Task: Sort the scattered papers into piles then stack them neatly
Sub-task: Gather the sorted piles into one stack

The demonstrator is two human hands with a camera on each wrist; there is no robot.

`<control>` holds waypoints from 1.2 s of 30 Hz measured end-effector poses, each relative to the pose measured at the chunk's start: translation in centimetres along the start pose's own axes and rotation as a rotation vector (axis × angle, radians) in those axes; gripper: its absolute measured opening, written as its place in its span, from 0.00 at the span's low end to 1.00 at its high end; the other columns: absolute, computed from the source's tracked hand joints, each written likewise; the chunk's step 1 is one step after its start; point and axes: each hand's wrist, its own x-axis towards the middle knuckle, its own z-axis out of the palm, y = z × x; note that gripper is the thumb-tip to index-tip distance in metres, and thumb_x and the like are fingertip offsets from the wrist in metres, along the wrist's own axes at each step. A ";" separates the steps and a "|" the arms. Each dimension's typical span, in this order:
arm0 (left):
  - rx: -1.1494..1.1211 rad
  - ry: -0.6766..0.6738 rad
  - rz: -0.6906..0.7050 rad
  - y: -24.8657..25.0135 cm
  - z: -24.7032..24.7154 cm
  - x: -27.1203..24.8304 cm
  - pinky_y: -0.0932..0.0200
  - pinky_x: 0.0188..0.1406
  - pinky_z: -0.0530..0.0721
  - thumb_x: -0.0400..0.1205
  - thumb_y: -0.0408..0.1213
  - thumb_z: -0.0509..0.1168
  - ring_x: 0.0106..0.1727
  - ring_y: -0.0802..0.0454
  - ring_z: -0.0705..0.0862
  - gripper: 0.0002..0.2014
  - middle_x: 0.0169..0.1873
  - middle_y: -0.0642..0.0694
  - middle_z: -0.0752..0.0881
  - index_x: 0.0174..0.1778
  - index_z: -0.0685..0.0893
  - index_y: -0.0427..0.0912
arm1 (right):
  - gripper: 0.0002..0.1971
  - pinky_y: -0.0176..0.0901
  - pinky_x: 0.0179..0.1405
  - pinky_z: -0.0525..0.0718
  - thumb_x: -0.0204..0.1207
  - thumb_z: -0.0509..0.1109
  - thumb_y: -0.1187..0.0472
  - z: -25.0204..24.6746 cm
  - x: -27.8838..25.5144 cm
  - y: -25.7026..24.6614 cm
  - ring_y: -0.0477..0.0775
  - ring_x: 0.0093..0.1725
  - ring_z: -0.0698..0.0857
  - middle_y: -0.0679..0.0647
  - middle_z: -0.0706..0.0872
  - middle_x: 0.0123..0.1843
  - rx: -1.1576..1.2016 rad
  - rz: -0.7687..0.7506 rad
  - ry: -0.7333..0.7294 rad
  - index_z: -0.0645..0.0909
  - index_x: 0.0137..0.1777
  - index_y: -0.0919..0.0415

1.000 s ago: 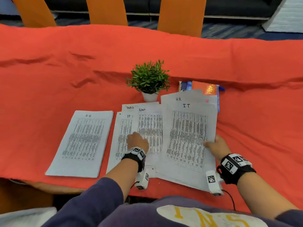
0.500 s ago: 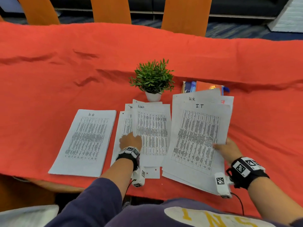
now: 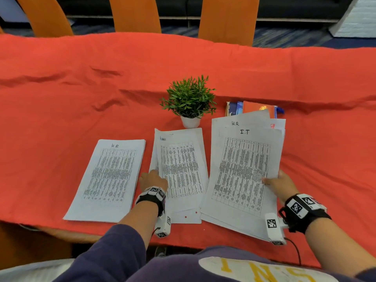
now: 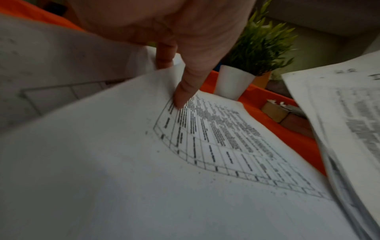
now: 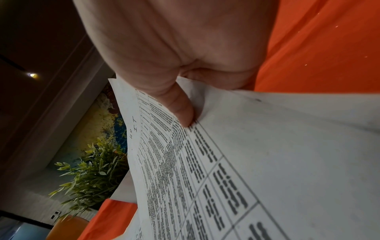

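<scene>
Printed table sheets lie on a red tablecloth [image 3: 81,98] in three groups. At the left sits a squared pile headed H.R [image 3: 107,178]. In the middle is a loose pile [image 3: 183,169]; my left hand [image 3: 153,180] pinches the left edge of its top sheet [image 4: 205,146], thumb on top and a finger under the lifted edge. At the right, my right hand [image 3: 281,183] grips a thick bundle topped by a sheet headed I.T [image 3: 242,171], thumb [image 5: 180,112] pressed on its face; an H.R sheet [image 3: 234,123] shows behind it.
A small potted plant [image 3: 190,102] in a white pot stands just behind the middle pile. Books or folders [image 3: 254,107] lie behind the right bundle. Orange chair backs [image 3: 134,15] line the table's far side. The near table edge runs just below the papers.
My right hand has drawn the I.T bundle to the right, away from the middle pile. My left hand has slid to the middle pile's left edge and lifted the top sheet's edge.
</scene>
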 end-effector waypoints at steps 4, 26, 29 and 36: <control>-0.154 0.053 0.165 1.2 -0.3 -1.3 0.55 0.42 0.80 0.80 0.27 0.58 0.44 0.43 0.81 0.16 0.62 0.38 0.74 0.65 0.77 0.31 | 0.21 0.55 0.59 0.80 0.76 0.66 0.76 -0.4 -0.1 0.2 0.61 0.55 0.84 0.60 0.85 0.60 0.008 0.010 0.002 0.76 0.68 0.63; -0.286 0.005 -0.142 2.4 1.1 2.9 0.42 0.69 0.75 0.76 0.24 0.66 0.75 0.34 0.66 0.40 0.75 0.33 0.62 0.82 0.55 0.43 | 0.19 0.58 0.61 0.81 0.75 0.66 0.77 -2.6 -0.9 0.0 0.62 0.53 0.84 0.61 0.85 0.59 0.031 0.015 0.090 0.78 0.65 0.64; -0.359 -0.043 -0.150 2.8 1.1 3.1 0.45 0.61 0.81 0.76 0.23 0.65 0.70 0.32 0.74 0.38 0.74 0.32 0.64 0.80 0.55 0.37 | 0.20 0.58 0.62 0.80 0.75 0.66 0.77 -2.9 -0.9 -0.1 0.61 0.54 0.83 0.60 0.84 0.58 0.035 0.006 0.111 0.77 0.66 0.65; -0.421 -0.088 -0.013 2.7 0.2 2.8 0.53 0.48 0.79 0.80 0.32 0.61 0.56 0.36 0.84 0.15 0.57 0.33 0.85 0.61 0.80 0.30 | 0.21 0.59 0.64 0.79 0.75 0.65 0.78 -3.5 -0.3 -0.5 0.62 0.56 0.83 0.59 0.84 0.59 0.065 0.014 0.114 0.78 0.67 0.63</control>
